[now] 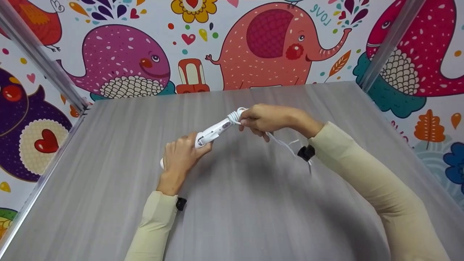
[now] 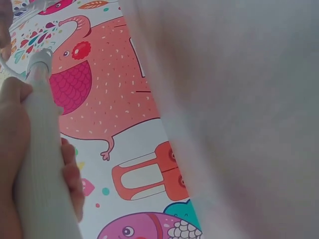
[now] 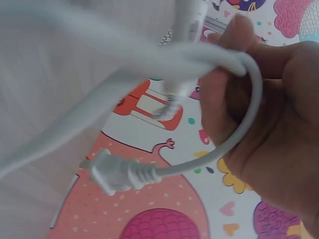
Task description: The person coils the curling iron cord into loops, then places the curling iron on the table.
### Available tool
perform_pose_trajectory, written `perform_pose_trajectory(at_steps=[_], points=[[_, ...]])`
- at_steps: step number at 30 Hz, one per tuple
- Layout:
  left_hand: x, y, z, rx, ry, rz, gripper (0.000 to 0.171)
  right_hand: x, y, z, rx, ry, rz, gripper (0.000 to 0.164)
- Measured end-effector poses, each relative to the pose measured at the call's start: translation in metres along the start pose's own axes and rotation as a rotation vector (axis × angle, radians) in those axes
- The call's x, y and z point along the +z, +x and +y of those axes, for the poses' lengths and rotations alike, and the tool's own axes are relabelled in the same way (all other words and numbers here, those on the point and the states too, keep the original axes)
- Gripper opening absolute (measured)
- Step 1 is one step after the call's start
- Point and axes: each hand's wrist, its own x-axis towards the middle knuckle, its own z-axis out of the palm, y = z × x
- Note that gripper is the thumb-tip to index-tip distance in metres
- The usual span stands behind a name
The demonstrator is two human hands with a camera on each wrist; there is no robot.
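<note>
In the head view my left hand [image 1: 181,154] grips a slim white hair straightener [image 1: 214,132] around its body, holding it slanted up to the right over the table. White power cord [image 1: 233,116] is wound in several turns round its far end. My right hand [image 1: 270,117] is at that end with the cord between its curled fingers, and a loose length hangs below. In the right wrist view the cord loops over the right hand [image 3: 269,99], and its two-pin plug [image 3: 112,172] dangles free. The left wrist view shows the left hand [image 2: 12,149] wrapped round the straightener [image 2: 42,164].
A grey wood-grain table [image 1: 232,210] lies under both hands. Behind it stands a wall [image 1: 199,47] printed with cartoon animals. Metal posts [image 1: 391,43] rise at the back corners. Each sleeve has a black wrist device [image 1: 306,153] at its cuff.
</note>
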Motion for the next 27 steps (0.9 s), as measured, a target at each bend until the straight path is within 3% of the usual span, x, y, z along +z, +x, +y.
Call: perform_pose_trajectory(at_steps=[4, 13, 18, 27], points=[[-0.003, 0.002, 0.001, -0.024, -0.012, 0.016, 0.038, 0.001, 0.001, 0.009, -0.012, 0.084, -0.032, 0.024], [-0.005, 0.005, 0.005, -0.056, -0.032, 0.008, 0.04, 0.002, 0.008, 0.032, 0.042, 0.172, -0.119, 0.025], [-0.004, 0.004, 0.006, -0.046, -0.028, 0.044, 0.041, 0.005, 0.016, 0.047, 0.095, 0.22, -0.142, 0.031], [0.0, 0.0, 0.008, -0.001, -0.007, 0.052, 0.043, 0.014, 0.033, 0.066, 0.165, 0.17, -0.077, 0.038]])
